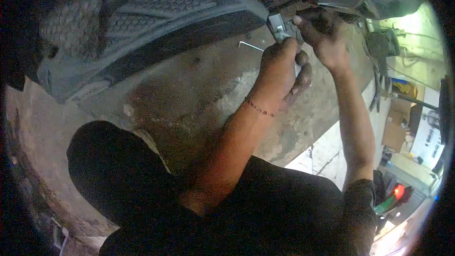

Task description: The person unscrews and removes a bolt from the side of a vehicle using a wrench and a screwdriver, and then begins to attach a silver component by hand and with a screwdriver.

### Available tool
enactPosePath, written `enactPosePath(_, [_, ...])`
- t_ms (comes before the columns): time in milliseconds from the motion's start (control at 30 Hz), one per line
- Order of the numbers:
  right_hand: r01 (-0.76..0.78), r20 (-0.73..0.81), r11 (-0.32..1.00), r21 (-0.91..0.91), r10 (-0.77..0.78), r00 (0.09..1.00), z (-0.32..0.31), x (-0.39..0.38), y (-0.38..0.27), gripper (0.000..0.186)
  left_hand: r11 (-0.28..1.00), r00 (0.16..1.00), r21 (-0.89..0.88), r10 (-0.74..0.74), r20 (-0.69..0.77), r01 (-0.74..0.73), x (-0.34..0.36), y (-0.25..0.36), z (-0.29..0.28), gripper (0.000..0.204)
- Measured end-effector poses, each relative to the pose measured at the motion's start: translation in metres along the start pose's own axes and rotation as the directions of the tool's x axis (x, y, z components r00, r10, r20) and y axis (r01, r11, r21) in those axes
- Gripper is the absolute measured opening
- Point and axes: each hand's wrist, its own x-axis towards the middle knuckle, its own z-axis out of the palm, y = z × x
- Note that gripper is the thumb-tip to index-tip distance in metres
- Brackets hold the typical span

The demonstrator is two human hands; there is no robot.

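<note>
My left hand (283, 68) is closed, its thumb pressed on a small pale piece (281, 33) beside a light metal bracket (276, 21). From the same hand a thin metal rod with a bent tip (250, 45) sticks out to the left. Just right of it, my right hand (329, 42) reaches up to the dark underside of the machine, fingers curled and its thumb pointing left. Shadow hides what those fingers grip, if anything. Both hands work at the end of a dark grey moulded panel (189, 33) with a honeycomb texture.
A stained concrete floor (180, 99) lies beneath the panel. My dark-clothed knee (113, 166) fills the lower left. To the right are white floor tiles (322, 151), a cardboard box (397, 123) and a small red light (399, 191).
</note>
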Motion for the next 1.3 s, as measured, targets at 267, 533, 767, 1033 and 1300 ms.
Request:
enactPosePath(267, [0.212, -0.161, 0.958, 0.193, -0.182, 0.970, 0.009, -0.005, 0.000, 0.025, 0.980, 0.985, -0.118, -0.149, 0.092, 0.159, 0.004, 0.010, -0.010, 0.018])
enactPosePath(533, [0.175, -0.101, 0.883, 0.436, -0.145, 0.984, 0.011, 0.002, 0.031, 0.024, 0.935, 0.963, -0.233, -0.270, 0.015, 0.267, -0.002, 0.026, 0.016, 0.018])
enactPosePath(767, [0.367, -0.291, 0.797, 0.480, -0.250, 0.923, 0.031, 0.004, 0.060, 0.021, 0.860, 0.930, -0.354, -0.327, 0.169, 0.367, -0.002, 0.034, 0.004, 0.040])
enactPosePath(1033, [0.430, -0.281, 0.795, 0.429, -0.335, 0.899, 0.031, 0.013, 0.067, 0.021, 0.788, 0.882, -0.404, -0.454, 0.130, 0.465, 0.003, 0.052, 0.018, 0.045])
enactPosePath(1300, [0.474, -0.365, 0.754, 0.455, -0.328, 0.871, 0.039, 0.011, 0.067, 0.022, 0.836, 0.924, -0.405, -0.377, 0.068, 0.371, -0.002, 0.040, 0.017, 0.042])
